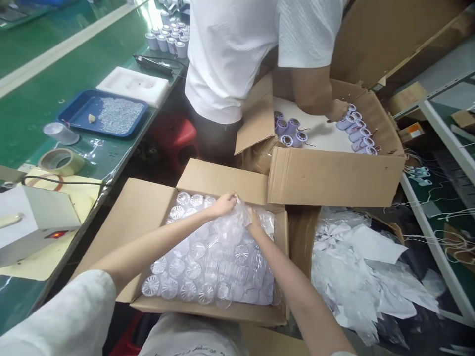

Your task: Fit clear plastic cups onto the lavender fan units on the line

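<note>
My left hand (223,204) pinches the upper edge of a crumpled clear plastic bag (230,228). On the bag's other side, my right hand (254,222) is closed on it too. The bag hangs over an open cardboard box (208,310) with its flaps folded out. Packed in rows inside are many clear plastic cups (193,269) with ribbed round ends; some at the right lie on their sides. The bag covers part of the rows, and whether anything is inside it I cannot make out.
A co-worker in a white shirt (230,59) reaches into a larger carton (337,175) holding purple-wrapped cylinders (358,131). Plastic and paper scraps (356,267) pile up at right, beside a metal rack (441,247). Left, the green bench (22,133) carries a blue tray (79,121) and tape roll (61,162).
</note>
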{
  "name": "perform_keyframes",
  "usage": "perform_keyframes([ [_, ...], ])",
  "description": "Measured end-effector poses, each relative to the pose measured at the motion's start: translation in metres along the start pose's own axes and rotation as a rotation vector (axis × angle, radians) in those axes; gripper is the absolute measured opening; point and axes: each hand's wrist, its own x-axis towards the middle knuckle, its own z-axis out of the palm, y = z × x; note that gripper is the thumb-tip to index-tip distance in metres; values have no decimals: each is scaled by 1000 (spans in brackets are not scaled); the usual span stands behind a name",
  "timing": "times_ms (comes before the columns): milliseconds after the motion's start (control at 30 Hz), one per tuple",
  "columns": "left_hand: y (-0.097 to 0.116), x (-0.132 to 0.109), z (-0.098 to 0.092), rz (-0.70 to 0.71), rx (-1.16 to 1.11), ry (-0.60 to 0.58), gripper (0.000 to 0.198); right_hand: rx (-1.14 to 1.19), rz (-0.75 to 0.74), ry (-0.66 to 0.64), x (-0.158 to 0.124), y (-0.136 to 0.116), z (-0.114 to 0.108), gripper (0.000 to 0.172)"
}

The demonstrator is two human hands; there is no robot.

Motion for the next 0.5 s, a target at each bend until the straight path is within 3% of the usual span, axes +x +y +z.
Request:
perform_keyframes([
  [200, 0, -19, -8, -79, -98, -123, 29, 19, 61, 71, -9, 16, -36, 22],
  [333, -2, -31, -18, -67, -79, -106, 21, 99, -2, 121, -36, 29, -72, 21],
  [400, 4, -33, -14, -32, -49, -79, 20, 159, -83, 105, -52, 26, -87, 21],
  [500, 20, -28, 6, 59, -38, -102, 41, 259, -210, 45, -69, 9, -101, 19],
])
